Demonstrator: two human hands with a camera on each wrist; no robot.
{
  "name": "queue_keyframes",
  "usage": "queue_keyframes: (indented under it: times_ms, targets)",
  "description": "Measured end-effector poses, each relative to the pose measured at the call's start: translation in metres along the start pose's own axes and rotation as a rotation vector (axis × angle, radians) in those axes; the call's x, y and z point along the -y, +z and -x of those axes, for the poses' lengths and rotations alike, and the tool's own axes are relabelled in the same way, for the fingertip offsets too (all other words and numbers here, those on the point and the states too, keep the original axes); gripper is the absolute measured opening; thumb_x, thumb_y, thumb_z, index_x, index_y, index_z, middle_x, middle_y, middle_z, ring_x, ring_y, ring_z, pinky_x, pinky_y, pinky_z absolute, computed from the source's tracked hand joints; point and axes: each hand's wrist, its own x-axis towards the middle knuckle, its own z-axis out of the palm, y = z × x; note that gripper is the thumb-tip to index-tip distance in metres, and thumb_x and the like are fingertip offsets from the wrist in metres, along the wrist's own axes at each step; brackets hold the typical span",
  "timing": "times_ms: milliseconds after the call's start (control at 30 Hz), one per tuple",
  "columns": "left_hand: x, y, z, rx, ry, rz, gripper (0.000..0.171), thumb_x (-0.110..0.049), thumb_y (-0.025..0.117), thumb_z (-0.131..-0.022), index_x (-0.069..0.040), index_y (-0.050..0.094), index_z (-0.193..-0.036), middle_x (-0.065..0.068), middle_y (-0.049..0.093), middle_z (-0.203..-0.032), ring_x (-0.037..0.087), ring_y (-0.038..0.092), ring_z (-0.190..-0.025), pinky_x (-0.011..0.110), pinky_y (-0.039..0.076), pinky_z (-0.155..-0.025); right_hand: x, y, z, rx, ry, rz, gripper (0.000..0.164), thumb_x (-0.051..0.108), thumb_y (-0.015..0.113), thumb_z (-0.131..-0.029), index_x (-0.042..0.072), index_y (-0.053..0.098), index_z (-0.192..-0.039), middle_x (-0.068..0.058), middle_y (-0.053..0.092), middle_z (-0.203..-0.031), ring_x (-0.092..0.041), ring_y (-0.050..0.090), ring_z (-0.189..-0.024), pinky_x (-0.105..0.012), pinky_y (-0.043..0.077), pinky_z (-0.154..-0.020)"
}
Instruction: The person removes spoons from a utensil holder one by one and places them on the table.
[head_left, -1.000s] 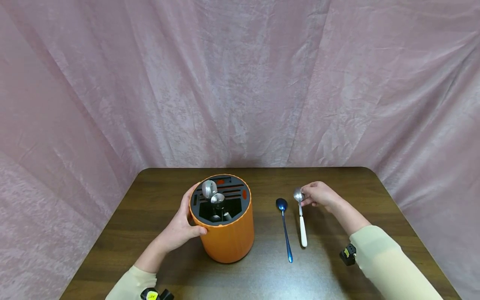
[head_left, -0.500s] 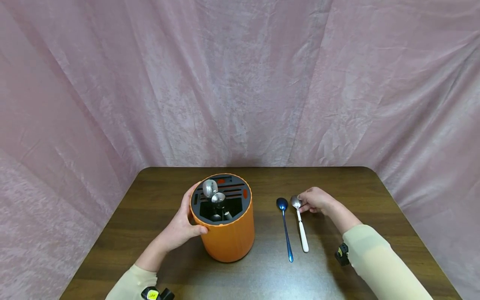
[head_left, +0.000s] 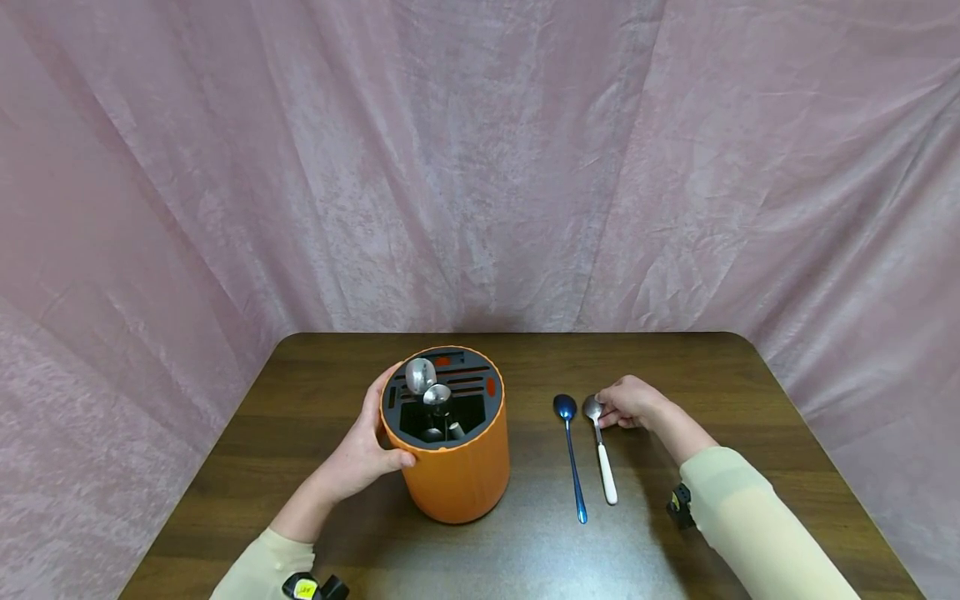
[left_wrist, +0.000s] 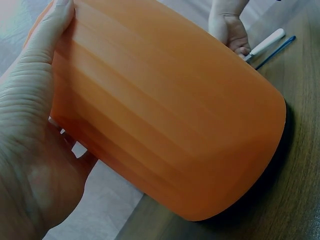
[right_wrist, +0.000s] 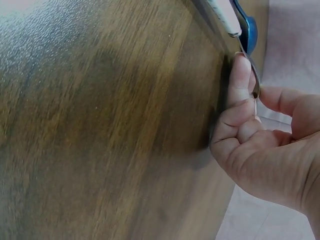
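Note:
An orange cylindrical utensil holder (head_left: 457,483) stands left of the table's middle, its dark slotted top facing up. My left hand (head_left: 367,454) grips its upper left side, thumb at the front; in the left wrist view the holder's orange wall (left_wrist: 170,110) fills most of the picture. To the right lies a spoon with a white handle (head_left: 607,475), handle toward me. My right hand (head_left: 633,402) pinches it by its metal bowl (head_left: 592,407) between thumb and fingertips, also visible in the right wrist view. Beside it, on the left, lies a blue spoon (head_left: 573,467), roughly parallel.
Two rounded metal utensil heads (head_left: 421,377) stick up from the holder's top, with more pieces down in its large opening. Brown wood-grain table (head_left: 337,367) surrounds everything. A pink curtain (head_left: 480,167) hangs behind the table's far edge.
My right hand has moved the white-handled spoon slightly left and toward me, closer to the blue spoon, and has since been nearly still. The left hand and the holder stay put.

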Motion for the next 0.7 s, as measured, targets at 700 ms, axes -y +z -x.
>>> queue_keyframes:
  times_ms: [700]
  targets:
    - [-0.0004,0.001,-0.0013,0.002,0.025,0.012,0.117,-0.051,0.084,-0.08,-0.023,0.007,-0.164,0.009,0.025,-0.163,0.028,0.037,-0.141,0.028,0.037,-0.111,-0.003,0.0,-0.0033,-0.026,0.029,0.058,0.023,0.008,0.048,-0.104,-0.009,0.063,-0.097,-0.007,0.07,-0.068,-0.01,0.07,-0.06,-0.017,0.044,-0.049]
